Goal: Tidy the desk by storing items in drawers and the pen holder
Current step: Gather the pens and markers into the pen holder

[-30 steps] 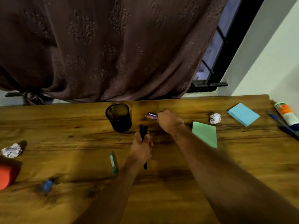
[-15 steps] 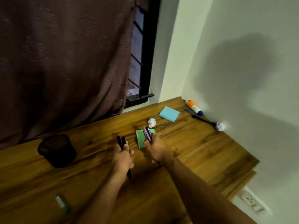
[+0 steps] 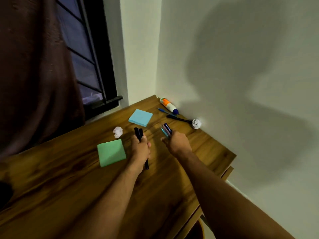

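I see my left hand (image 3: 140, 149) closed around two black pens (image 3: 139, 133), their tips pointing to the far side. My right hand (image 3: 177, 143) grips a small bundle of coloured pens (image 3: 166, 130). Both hands are over the brown wooden desk (image 3: 69, 178). A green square sticky-note pad (image 3: 111, 153) lies just left of my left hand. A blue sticky-note pad (image 3: 140, 117) lies farther, and a white crumpled paper ball (image 3: 117, 131) is between them. Near the far right wall lie a white glue bottle with orange label (image 3: 168, 105), a blue pen (image 3: 164, 111), a black pen (image 3: 178, 119) and a second paper ball (image 3: 196, 123).
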